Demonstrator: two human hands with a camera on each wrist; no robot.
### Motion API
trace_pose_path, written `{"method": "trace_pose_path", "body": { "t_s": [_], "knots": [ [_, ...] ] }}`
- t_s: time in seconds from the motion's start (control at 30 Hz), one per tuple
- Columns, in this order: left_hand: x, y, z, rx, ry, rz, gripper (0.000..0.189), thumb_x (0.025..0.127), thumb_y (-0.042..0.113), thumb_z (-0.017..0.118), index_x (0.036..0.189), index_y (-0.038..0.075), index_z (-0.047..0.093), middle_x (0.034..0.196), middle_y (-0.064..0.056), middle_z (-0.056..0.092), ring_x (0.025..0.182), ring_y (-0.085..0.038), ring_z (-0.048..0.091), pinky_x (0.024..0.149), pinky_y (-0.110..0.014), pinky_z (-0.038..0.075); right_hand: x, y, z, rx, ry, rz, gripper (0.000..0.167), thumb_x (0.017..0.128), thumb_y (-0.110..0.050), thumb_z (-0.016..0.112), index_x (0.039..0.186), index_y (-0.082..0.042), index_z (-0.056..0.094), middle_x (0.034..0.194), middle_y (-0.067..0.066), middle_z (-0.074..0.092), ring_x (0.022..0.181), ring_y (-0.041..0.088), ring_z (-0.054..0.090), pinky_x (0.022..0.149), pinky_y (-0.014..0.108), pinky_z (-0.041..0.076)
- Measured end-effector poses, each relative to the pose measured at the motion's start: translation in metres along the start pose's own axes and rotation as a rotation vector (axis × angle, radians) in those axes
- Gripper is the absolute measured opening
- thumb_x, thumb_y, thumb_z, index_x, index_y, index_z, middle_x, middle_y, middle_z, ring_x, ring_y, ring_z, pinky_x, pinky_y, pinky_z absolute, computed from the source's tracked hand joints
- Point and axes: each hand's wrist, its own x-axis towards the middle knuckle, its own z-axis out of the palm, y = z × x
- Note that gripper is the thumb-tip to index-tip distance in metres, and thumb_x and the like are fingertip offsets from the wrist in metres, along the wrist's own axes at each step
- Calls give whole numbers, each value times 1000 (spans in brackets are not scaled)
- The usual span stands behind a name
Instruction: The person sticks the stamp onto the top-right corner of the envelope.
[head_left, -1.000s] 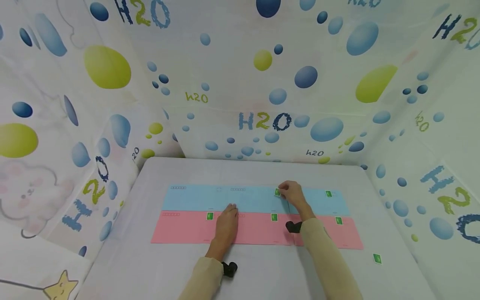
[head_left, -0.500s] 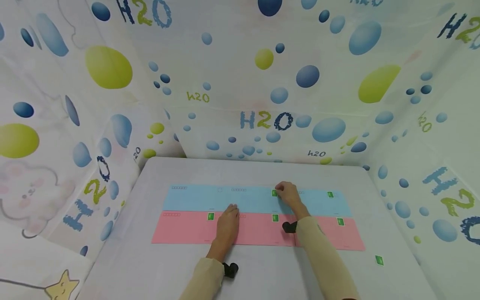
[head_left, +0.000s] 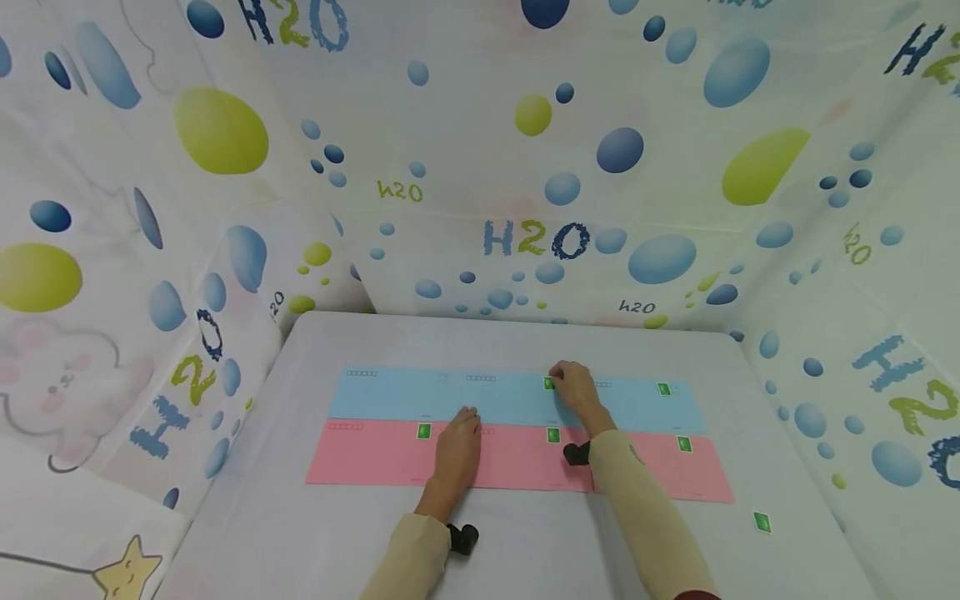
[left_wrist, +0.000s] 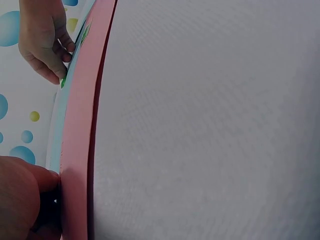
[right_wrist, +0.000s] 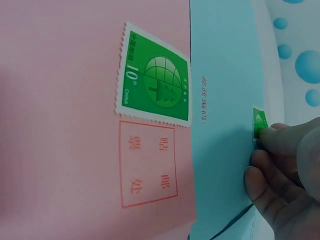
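Note:
My right hand (head_left: 576,387) pinches a green postage stamp (right_wrist: 259,120) at the top right corner of the middle blue envelope (head_left: 517,404). In the right wrist view the thumb lies over the stamp's edge, with the other fingers curled beside it. My left hand (head_left: 457,450) rests with fingers extended across the pink envelopes, fingertips reaching onto the blue row. A larger-looking stamp (right_wrist: 155,77) lies on a pink envelope (right_wrist: 75,125), beside a printed red box. In the left wrist view, the right hand (left_wrist: 47,42) shows at top left.
More stamped envelopes lie edge to edge: a pink one (head_left: 360,458) at left, another pink one (head_left: 705,479) and a blue one (head_left: 675,412) at right. A loose stamp (head_left: 762,522) lies on the white table (head_left: 525,550) at front right. Printed cloth (head_left: 465,125) hangs behind.
My right hand has shifted slightly left with the stamp, settling near the middle blue envelope's corner. The left hand stays in place on the envelopes.

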Motion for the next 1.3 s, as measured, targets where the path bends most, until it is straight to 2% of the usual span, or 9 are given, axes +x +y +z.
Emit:
{"method": "trace_pose_path", "body": {
  "t_s": [0.27, 0.63, 0.93, 1.17, 1.3],
  "knots": [
    [-1, 0, -2, -7, -15, -4, 25, 99, 10, 61, 116, -4, 72, 129, -15, 69, 129, -30, 61, 104, -43, 53, 1, 0, 2, -9, 9, 19, 18, 98, -6, 60, 111, 2, 69, 108, 17, 70, 104, 31, 66, 92, 46, 56],
    [0, -1, -1, -5, -13, -11, 24, 99, 10, 61, 116, -3, 72, 130, -15, 68, 129, -30, 61, 105, -43, 53, 2, 2, 4, -30, 14, 3, 17, 97, -5, 60, 106, 3, 73, 107, 19, 69, 106, 33, 65, 91, 47, 56],
    [-2, 0, -3, -18, 17, 18, 23, 97, 8, 63, 113, -4, 73, 127, -16, 70, 127, -30, 62, 103, -43, 54, -2, 0, 1, -28, 31, -6, 16, 97, -4, 61, 106, 3, 73, 105, 20, 67, 102, 33, 65, 89, 47, 56],
    [0, -3, -2, -6, 21, 44, 22, 97, 7, 63, 112, -5, 73, 126, -16, 70, 125, -30, 63, 101, -42, 55, -7, 3, -4, 16, 94, -24, 20, 97, -8, 59, 108, 3, 71, 106, 19, 64, 101, 32, 61, 89, 46, 55],
    [-1, -6, 0, 10, 12, 55, 22, 97, 7, 63, 112, -5, 73, 127, -16, 69, 126, -31, 63, 101, -42, 56, -17, 7, -11, 37, 128, -29, 22, 99, -13, 59, 109, 3, 71, 106, 19, 64, 99, 31, 62, 87, 47, 55]
  ]
}}
